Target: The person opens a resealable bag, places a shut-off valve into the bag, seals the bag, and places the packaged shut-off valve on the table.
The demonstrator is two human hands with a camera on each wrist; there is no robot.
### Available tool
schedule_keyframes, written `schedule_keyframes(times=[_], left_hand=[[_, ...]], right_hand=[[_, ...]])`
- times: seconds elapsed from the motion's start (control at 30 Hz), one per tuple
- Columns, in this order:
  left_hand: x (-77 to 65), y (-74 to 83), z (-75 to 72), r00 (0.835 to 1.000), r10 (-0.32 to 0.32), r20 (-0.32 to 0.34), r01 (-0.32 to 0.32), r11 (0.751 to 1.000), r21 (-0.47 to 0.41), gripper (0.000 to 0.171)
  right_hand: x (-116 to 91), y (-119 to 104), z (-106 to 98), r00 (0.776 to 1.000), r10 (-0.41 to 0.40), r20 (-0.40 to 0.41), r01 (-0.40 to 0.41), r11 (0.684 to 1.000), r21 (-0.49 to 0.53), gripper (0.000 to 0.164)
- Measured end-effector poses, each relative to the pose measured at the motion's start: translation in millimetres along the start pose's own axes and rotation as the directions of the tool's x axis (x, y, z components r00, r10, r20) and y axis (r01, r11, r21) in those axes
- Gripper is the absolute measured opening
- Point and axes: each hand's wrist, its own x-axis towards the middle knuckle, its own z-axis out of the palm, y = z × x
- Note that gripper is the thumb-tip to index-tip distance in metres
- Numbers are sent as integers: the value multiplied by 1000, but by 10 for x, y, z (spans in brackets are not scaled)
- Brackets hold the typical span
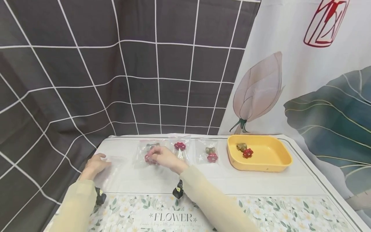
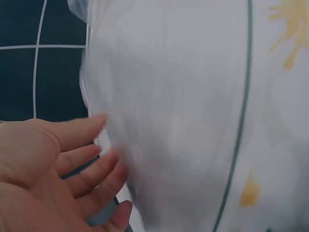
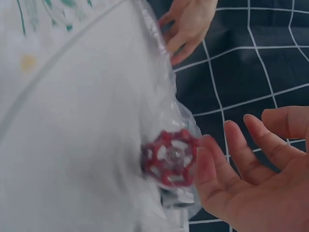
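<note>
My right hand [image 1: 166,158] is over a clear plastic bag that holds a valve with a red handwheel [image 1: 148,159]. In the right wrist view its extended fingers are right beside the red handwheel [image 3: 171,158], with the metal valve body [image 3: 177,197] below. On the left, my left hand [image 1: 96,166] is spread at the edge of a flat clear plastic bag [image 1: 117,162]. The left wrist view shows that hand [image 2: 53,174] with loose, extended fingers near the clear plastic, their tips blurred.
Two more bagged valves, one with a red handwheel [image 1: 180,146] and another with a red handwheel [image 1: 213,157], lie to the right. Beyond them a yellow tray [image 1: 272,166] holds an unbagged brass valve [image 1: 241,147]. A dark gridded curtain [image 1: 174,90] hangs behind the table.
</note>
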Motion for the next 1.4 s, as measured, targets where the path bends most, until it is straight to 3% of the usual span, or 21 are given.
schedule_keyframes(times=[0.17,0.4,0.57,0.73,0.9,1.07,1.23,1.4], left_hand=[[-23,42,111,999,31,10,-30,998,-62,43],[-87,110,234,998,43,51,-41,998,-47,41],[-166,165,295,995,45,88,-35,993,-110,32],[-311,344,261,992,115,49,-104,978,-179,35],[-469,567,184,981,184,-59,-193,939,-283,31],[-611,798,134,964,234,-124,-263,901,-345,28],[-729,1028,125,925,348,-150,-379,842,-383,25],[-784,1264,224,884,445,-146,-461,777,-429,19]], right_hand=[[-106,93,69,1000,-1,15,1,1000,-6,19],[-230,48,94,1000,-6,1,6,1000,7,21],[-302,5,78,1000,-10,-14,10,1000,-10,19],[-386,-25,-19,999,-30,-41,28,999,-41,20],[-434,-5,-160,995,-51,-84,45,996,-71,23],[-481,-11,-328,988,-66,-138,61,997,-45,22],[-529,-37,-509,978,-80,-195,85,996,18,22],[-597,-73,-668,963,-101,-251,119,991,59,23]])
